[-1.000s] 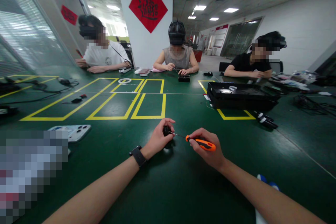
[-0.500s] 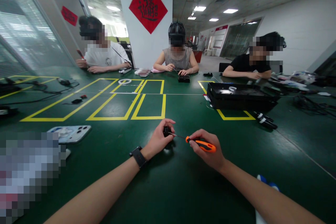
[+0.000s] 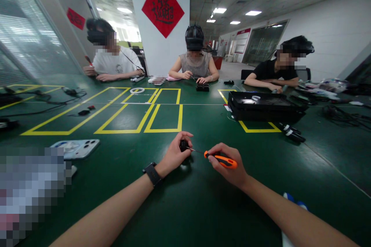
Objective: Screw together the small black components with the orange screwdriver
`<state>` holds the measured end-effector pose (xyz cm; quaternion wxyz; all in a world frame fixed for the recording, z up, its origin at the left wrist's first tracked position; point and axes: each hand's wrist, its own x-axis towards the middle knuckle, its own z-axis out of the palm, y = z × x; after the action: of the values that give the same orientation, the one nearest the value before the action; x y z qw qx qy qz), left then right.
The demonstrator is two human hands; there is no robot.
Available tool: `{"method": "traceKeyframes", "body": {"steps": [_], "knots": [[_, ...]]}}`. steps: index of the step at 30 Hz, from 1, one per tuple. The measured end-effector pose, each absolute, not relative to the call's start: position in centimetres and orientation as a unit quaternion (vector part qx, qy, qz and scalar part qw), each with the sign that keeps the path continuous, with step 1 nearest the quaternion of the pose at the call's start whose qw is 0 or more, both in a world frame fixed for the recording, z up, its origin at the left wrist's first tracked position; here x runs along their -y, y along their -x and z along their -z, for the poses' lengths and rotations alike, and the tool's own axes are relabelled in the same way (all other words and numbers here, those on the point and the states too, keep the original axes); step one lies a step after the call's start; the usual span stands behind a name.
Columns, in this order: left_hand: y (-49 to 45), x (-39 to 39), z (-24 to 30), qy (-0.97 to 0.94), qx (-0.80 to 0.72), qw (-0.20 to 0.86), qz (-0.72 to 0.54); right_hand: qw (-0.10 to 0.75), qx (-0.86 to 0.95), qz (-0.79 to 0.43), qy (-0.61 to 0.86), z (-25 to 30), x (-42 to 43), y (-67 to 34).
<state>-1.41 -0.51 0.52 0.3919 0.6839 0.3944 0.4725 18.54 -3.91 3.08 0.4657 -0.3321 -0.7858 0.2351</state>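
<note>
My left hand (image 3: 173, 153) is closed around a small black part (image 3: 183, 146), whose exact kind I cannot make out. Most of that part is hidden behind the fingers, close above the green table (image 3: 185, 204). An orange and black screwdriver (image 3: 227, 162) is gripped by its handle in my right hand (image 3: 228, 164). Its thin metal shaft points left, and the tip meets or nearly meets the black part. A dark band sits on my left wrist.
A phone (image 3: 78, 149) lies to the left. Beyond my right hand stands a black tray (image 3: 266, 112), with black parts (image 3: 292, 133) beside it. Yellow tape outlines (image 3: 164, 130) mark the table. A white ring (image 3: 137, 90) lies farther back. Three people sit across, working with their hands.
Both hands keep almost the same pose, with the screwdriver still at the black part. The view has shifted slightly. At the right, a co-worker's hand now holds a greyish object.
</note>
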Motion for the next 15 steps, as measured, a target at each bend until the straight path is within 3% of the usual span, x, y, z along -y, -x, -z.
{"method": "traceKeyframes", "body": {"steps": [6, 12, 15], "knots": [[1.3, 0.5, -0.4, -0.682, -0.400, 0.370, -0.488, 0.460, 0.773, -0.285, 0.331, -3.1, 3.5, -18.7], [1.2, 0.0, 0.1, -0.657, -0.453, 0.279, -0.534, 0.419, 0.727, -0.434, 0.326, -2.7, 1.9, -19.4], [1.4, -0.2, 0.3, -0.643, -0.455, 0.296, -0.540, 0.395, 0.730, -0.430, 0.355, -2.4, 1.2, -19.6]]}}
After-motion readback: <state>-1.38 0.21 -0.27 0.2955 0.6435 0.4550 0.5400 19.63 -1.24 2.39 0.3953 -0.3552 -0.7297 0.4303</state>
